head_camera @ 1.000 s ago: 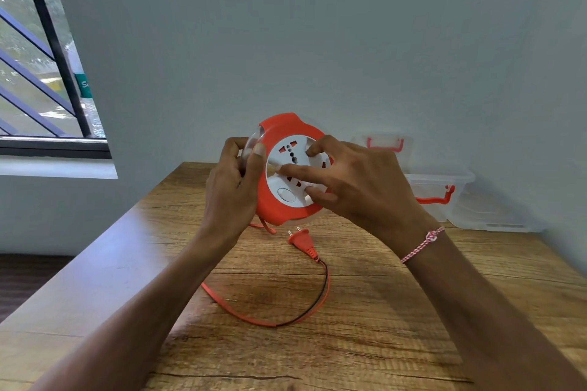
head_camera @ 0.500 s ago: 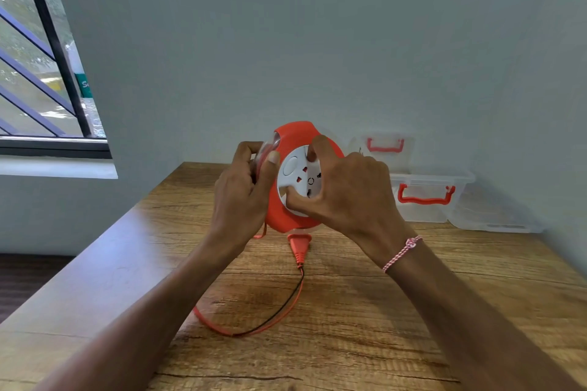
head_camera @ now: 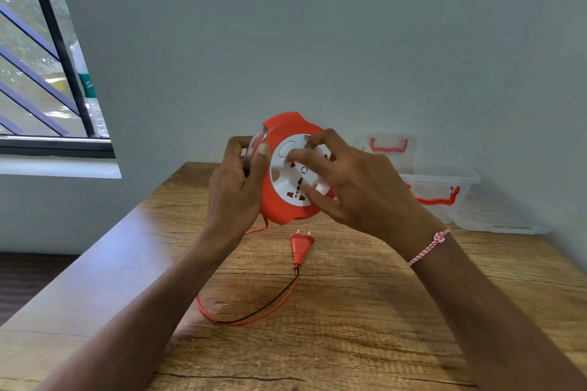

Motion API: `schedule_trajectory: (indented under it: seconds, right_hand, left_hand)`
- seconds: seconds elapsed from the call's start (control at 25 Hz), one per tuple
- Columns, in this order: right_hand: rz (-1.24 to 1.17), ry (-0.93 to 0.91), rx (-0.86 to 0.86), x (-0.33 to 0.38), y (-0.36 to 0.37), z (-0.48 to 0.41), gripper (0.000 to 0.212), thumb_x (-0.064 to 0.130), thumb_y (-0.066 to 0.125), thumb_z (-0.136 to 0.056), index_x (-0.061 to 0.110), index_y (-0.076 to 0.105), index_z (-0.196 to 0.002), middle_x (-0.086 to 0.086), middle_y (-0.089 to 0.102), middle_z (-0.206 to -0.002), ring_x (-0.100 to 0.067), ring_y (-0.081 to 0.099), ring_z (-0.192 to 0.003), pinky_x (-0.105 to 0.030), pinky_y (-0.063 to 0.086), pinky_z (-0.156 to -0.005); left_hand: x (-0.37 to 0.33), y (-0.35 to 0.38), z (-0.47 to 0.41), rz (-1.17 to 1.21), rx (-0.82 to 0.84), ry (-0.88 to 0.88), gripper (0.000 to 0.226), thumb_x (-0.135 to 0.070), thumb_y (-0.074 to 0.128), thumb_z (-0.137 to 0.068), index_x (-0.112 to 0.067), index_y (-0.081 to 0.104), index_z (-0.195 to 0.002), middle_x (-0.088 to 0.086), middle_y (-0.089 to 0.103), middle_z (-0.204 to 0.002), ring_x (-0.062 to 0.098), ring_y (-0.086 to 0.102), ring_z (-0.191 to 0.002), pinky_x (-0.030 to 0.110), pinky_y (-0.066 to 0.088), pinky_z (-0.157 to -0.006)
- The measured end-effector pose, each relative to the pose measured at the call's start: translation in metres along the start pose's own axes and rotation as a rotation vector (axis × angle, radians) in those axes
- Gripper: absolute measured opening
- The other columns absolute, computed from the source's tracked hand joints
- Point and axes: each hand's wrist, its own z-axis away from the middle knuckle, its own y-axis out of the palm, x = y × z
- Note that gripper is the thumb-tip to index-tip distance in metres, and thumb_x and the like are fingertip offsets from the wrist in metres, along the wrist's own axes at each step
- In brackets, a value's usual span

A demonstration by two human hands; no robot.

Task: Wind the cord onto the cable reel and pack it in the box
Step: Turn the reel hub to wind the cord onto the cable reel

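Reel (head_camera: 287, 200) is being held upright above the bench (head_camera: 365, 311), socket face toward the camera. Cord (head_camera: 254, 316) is mostly wound in; a short loop is lying on the bench, ending in the plug (head_camera: 300, 246) just below the reel.

Step in hand, by judgement: cranking the white dial (head_camera: 293, 179) to draw in the last of the cord. Advice: keep the housing steady, turn the dial evenly, and let the loop feed in without kinking; slow down as the plug nears the slot.

Grips: left hand (head_camera: 236, 187) is clamping the reel's left rim, thumb in front, fingers behind. Right hand (head_camera: 359, 190) is half open, fingertips (head_camera: 293, 155) pressing on the dial, enclosing nothing.

Box (head_camera: 441, 194) is sitting open at the bench's far right, well apart from the reel.
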Motion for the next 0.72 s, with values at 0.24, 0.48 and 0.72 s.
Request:
schedule_trajectory:
  seconds: [0.24, 0.48, 0.72]
  right_hand:
    - [0.204, -0.108, 0.108, -0.0054, -0.0025, 0.0016, 0.070, 0.030, 0.085, -0.082, 0.044, 0.054, -0.143, -0.016, 0.058, -0.142, -0.031, 0.074, -0.091, -0.032, 0.056, -0.052]
    - [0.148, -0.108, -0.038, -0.0034, -0.0052, 0.0025, 0.047, 0.030, 0.087, -0.080, 0.040, 0.072, -0.125, -0.014, 0.073, -0.116, -0.029, 0.075, -0.087, -0.029, 0.053, -0.054]
    - [0.133, -0.065, -0.051, -0.0012, -0.0044, 0.0029, 0.045, 0.044, 0.083, -0.082, 0.038, 0.071, -0.125, -0.011, 0.076, -0.109, -0.028, 0.074, -0.079, -0.027, 0.050, -0.059]
  left_hand:
    - [0.0050, -0.0013, -0.0023, 0.054, 0.014, -0.027, 0.025, -0.050, 0.047, -0.109, -0.028, 0.054, -0.117, 0.000, 0.077, -0.093, 0.019, 0.080, -0.077, 0.055, 0.066, -0.063]
    - [0.0032, 0.0009, -0.0012, 0.007, 0.015, 0.027, 0.034, -0.059, 0.046, -0.105, -0.029, 0.052, -0.121, -0.005, 0.076, -0.094, 0.013, 0.079, -0.078, 0.041, 0.068, -0.061]
    - [0.0022, 0.0019, -0.0012, 0.015, -0.002, 0.062, 0.039, -0.065, 0.045, -0.100, -0.033, 0.051, -0.121, -0.014, 0.074, -0.096, 0.004, 0.078, -0.081, 0.026, 0.065, -0.060]
